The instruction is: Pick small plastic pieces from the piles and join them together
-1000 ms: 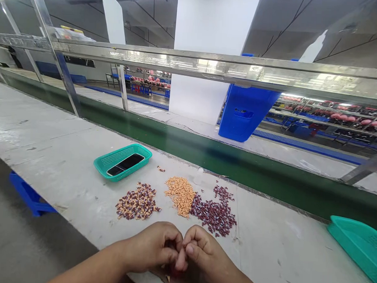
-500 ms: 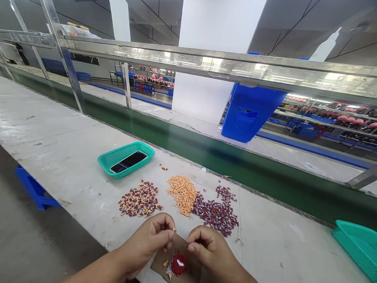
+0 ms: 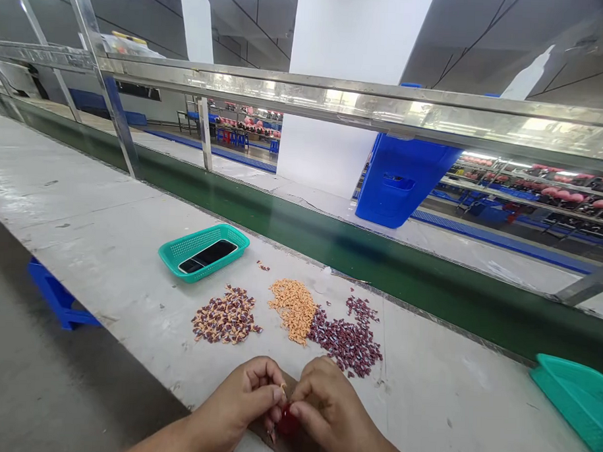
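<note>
Close to the front edge of the table, my left hand is closed, pinching a small orange piece between thumb and forefinger. My right hand is also closed in a pinch, its fingertips right by the left ones; whatever is in them is hidden. Under both hands lies a brown board, carrying a round, shiny red thing mostly covered by my fingers. Beyond the hands are a pile of orange pieces, a pile of dark purple pieces, and a pile of two-coloured orange and purple pieces.
A green perforated basket holding a phone stands at the back left. More green baskets sit at the right edge. Behind the table runs a green belt, with a metal rail and a blue bin above it.
My right hand has moved left and my two hands have come together over the red thing, now largely covered. The dark piece seen in my right fingertips is hidden.
</note>
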`<state>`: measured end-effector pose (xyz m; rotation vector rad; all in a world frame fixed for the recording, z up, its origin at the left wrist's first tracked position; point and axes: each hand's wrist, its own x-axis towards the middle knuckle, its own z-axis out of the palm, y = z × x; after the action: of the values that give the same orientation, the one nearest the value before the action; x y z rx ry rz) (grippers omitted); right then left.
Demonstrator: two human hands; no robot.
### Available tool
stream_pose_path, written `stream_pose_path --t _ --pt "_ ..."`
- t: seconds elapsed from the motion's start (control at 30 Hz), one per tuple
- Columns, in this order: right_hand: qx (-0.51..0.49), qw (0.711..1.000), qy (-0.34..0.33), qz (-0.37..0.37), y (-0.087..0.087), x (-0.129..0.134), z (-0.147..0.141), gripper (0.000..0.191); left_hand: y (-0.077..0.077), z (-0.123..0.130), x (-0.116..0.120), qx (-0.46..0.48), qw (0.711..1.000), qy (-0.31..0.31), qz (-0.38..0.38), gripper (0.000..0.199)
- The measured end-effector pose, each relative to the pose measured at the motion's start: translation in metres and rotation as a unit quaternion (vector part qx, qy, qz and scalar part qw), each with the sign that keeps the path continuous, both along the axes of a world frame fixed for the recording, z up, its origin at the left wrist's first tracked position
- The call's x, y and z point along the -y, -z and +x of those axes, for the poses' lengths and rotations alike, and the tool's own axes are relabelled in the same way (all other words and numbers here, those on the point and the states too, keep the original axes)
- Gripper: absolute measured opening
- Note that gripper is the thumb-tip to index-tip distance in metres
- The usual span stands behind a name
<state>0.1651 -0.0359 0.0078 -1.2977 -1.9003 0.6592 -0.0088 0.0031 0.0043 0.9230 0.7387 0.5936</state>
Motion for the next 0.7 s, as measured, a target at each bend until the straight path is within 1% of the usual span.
stream_pose_path --t 0.1,0.2,0.43,0.7 --pt "-0.125 0.992 0.032 0.003 0.0004 0.0 0.0001 0.012 0.0007 0.0029 0.0033 0.003 1.0 0.016 0.0 0.023" --pt "-0.173 0.984 0.036 -0.003 0.0005 -0.0002 -0.0026 0.017 -0.0001 0.0058 0.0058 0.001 1.0 0.018 0.004 0.026" --pt "-0.176 0.983 0.046 -0.009 0.0003 -0.0003 -0.0059 0.019 -0.0044 0.0073 0.009 -0.011 1.0 0.005 0.005 0.029" --pt "-0.173 0.984 0.044 -0.009 0.0025 -0.001 -0.0056 0.019 -0.0014 0.0054 0.0082 -0.008 1.0 -0.001 0.013 0.029"
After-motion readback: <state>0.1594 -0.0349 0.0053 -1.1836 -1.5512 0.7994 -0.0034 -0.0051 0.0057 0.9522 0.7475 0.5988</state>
